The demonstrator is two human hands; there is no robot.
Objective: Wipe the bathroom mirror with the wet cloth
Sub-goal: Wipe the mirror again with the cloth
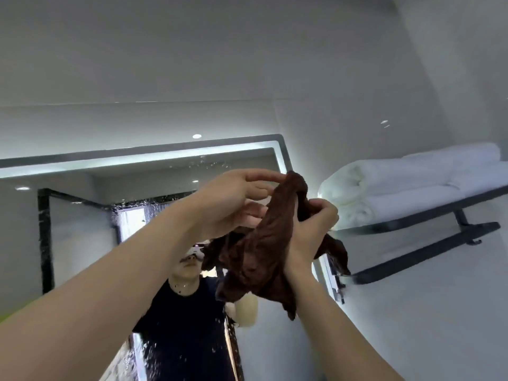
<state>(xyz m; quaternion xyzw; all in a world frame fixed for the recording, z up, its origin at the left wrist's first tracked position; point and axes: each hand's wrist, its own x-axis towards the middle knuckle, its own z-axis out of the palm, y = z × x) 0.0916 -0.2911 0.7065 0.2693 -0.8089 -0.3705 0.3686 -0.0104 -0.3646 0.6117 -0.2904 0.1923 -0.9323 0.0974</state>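
The wall mirror (82, 229), a flat sheet of glass bordered by a lit band, was seen spattered with water droplets (209, 163) near its upper edge. Rolled white towels (412, 182), thick and soft, were stacked on a dark metal shelf (428, 215) to the right of it. The wet cloth (255, 257), brown, limp and deeply creased, was held bunched in the air in front of the glass, seemingly apart from it. The grip of the right hand (310, 229) was closed round its middle, while its upper fold was pinched by the left hand (233, 202), the index finger almost straight. The step was judged to be refolding: a flat, even pad would best be formed before pressing, so that the droplets would be lifted in overlapping strokes rather than smeared by loose, dangling corners.
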